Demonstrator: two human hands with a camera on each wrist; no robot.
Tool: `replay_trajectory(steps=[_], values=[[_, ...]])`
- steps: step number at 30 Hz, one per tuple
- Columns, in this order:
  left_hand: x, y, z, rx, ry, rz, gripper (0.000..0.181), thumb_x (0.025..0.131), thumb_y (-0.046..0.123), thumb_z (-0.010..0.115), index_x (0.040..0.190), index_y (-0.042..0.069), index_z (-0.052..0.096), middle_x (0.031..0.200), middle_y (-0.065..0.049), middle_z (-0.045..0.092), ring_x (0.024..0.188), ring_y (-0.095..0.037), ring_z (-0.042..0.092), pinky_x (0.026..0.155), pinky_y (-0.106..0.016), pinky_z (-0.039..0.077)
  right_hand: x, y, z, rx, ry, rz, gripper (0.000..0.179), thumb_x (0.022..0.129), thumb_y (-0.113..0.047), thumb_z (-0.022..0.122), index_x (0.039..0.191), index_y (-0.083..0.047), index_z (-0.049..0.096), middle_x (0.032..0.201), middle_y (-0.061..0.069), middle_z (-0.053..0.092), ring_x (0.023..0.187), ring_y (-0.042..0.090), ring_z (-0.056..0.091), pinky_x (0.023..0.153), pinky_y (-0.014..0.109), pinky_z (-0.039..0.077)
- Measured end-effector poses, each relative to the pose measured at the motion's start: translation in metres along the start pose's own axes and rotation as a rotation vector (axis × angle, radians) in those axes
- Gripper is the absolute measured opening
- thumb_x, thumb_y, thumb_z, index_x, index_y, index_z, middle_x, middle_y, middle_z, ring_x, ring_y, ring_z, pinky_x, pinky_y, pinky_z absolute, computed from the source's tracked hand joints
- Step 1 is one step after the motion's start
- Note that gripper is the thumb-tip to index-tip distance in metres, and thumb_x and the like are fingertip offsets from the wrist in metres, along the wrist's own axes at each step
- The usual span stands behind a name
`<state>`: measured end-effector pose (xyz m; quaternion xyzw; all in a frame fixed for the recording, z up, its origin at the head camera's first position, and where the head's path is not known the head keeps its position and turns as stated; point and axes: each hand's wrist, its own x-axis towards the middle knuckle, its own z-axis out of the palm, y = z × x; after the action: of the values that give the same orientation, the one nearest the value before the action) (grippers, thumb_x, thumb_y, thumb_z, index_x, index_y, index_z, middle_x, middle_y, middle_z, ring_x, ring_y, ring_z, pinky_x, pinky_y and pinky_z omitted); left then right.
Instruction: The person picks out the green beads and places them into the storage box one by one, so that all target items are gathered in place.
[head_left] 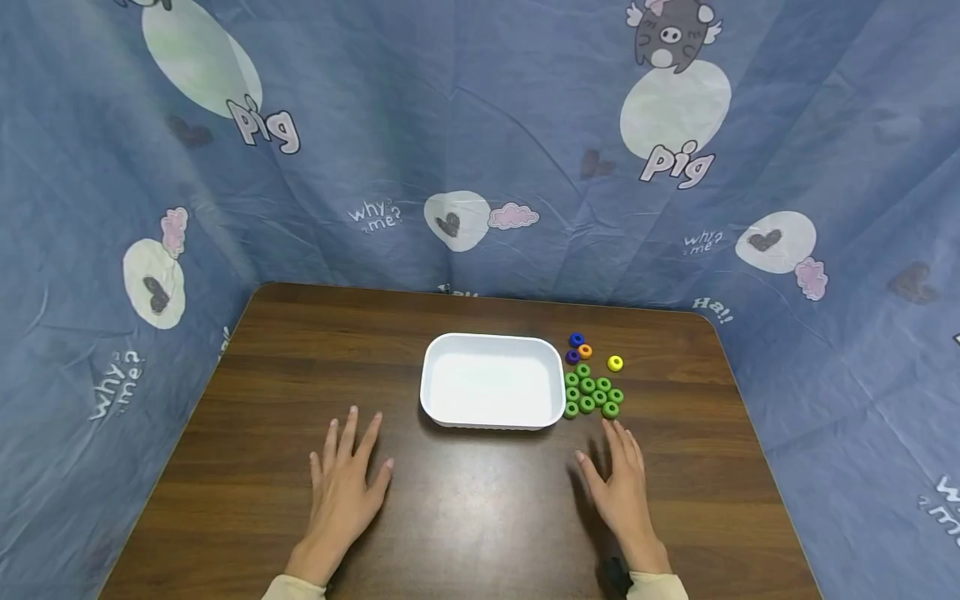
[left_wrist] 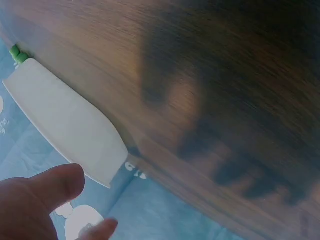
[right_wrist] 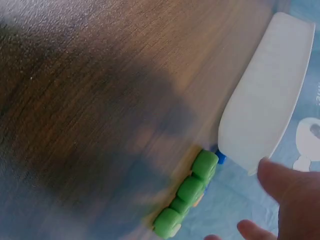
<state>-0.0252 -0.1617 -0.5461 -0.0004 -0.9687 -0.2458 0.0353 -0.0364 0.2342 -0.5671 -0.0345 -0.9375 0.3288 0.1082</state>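
A white rectangular tray (head_left: 492, 382) with rounded corners stands at the middle of the table, its inside bare. Just right of it lie several green rings (head_left: 587, 385), with one yellow ring (head_left: 615, 363), one orange ring (head_left: 585, 352) and two dark blue or purple rings (head_left: 576, 340) behind them. My left hand (head_left: 341, 496) hovers over the table at the tray's front left, fingers spread and holding nothing. In front of the green rings is my right hand (head_left: 622, 492), fingers extended and nothing held; its fingertips come close to the nearest ring.
The brown wooden table (head_left: 480, 517) ends at a blue printed cloth (head_left: 450, 125) that hangs behind it and along both sides. Shadows of the hands fall on the wood. A dark band (head_left: 617, 575) sits at the right wrist.
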Motion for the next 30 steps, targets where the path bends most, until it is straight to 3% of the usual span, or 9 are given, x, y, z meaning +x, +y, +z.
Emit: replay_trajectory(steps=[4, 8, 11, 17, 23, 30], values=[[0.003, 0.003, 0.001, -0.076, 0.023, 0.036, 0.064, 0.094, 0.020, 0.068, 0.153, 0.016, 0.043, 0.163, -0.021, 0.031, 0.145, -0.051, 0.032, 0.109, -0.082, 0.032, 0.003, 0.001, 0.001, 0.028, 0.082, 0.018, 0.045, 0.089, -0.013, 0.076, 0.131, 0.000, 0.062, 0.127, 0.023, 0.064, 0.118, 0.041, 0.060, 0.099, 0.059, 0.054], [0.012, 0.008, 0.008, -0.220, 0.074, 0.091, 0.058, 0.092, 0.009, 0.070, 0.147, 0.009, 0.051, 0.145, -0.024, 0.054, 0.131, -0.046, 0.053, 0.106, -0.068, 0.048, 0.016, 0.006, 0.000, 0.018, 0.155, 0.048, 0.027, 0.089, -0.006, 0.075, 0.114, 0.002, 0.070, 0.103, 0.019, 0.072, 0.092, 0.035, 0.070, 0.078, 0.053, 0.060], [0.023, 0.012, 0.015, -0.322, 0.071, 0.093, 0.056, 0.091, 0.006, 0.071, 0.144, 0.009, 0.054, 0.136, -0.021, 0.061, 0.127, -0.041, 0.059, 0.106, -0.060, 0.053, 0.031, 0.012, -0.003, 0.016, 0.152, 0.094, 0.025, 0.090, -0.006, 0.073, 0.113, 0.003, 0.070, 0.103, 0.021, 0.072, 0.094, 0.036, 0.070, 0.079, 0.054, 0.059], [0.043, 0.024, 0.028, -0.450, 0.007, 0.024, 0.059, 0.092, 0.007, 0.071, 0.147, 0.012, 0.051, 0.135, -0.017, 0.061, 0.125, -0.036, 0.060, 0.103, -0.053, 0.057, 0.063, 0.024, -0.002, 0.033, 0.059, 0.198, 0.036, 0.092, -0.010, 0.071, 0.124, 0.004, 0.064, 0.118, 0.026, 0.066, 0.107, 0.041, 0.064, 0.088, 0.057, 0.057], [0.050, 0.033, 0.035, -0.493, 0.002, 0.018, 0.051, 0.093, 0.009, 0.070, 0.142, 0.014, 0.056, 0.136, -0.014, 0.062, 0.123, -0.032, 0.062, 0.096, -0.050, 0.061, 0.082, 0.029, 0.000, 0.008, 0.017, 0.210, 0.045, 0.090, -0.014, 0.073, 0.131, 0.001, 0.060, 0.122, 0.026, 0.064, 0.108, 0.041, 0.063, 0.092, 0.055, 0.054], [0.054, 0.035, 0.042, -0.481, -0.009, 0.030, 0.052, 0.094, 0.013, 0.071, 0.143, 0.012, 0.056, 0.145, -0.016, 0.056, 0.133, -0.035, 0.055, 0.100, -0.048, 0.060, 0.079, 0.031, 0.011, 0.007, 0.054, 0.212, 0.042, 0.088, -0.013, 0.076, 0.125, 0.002, 0.064, 0.111, 0.025, 0.065, 0.100, 0.039, 0.062, 0.085, 0.052, 0.055]])
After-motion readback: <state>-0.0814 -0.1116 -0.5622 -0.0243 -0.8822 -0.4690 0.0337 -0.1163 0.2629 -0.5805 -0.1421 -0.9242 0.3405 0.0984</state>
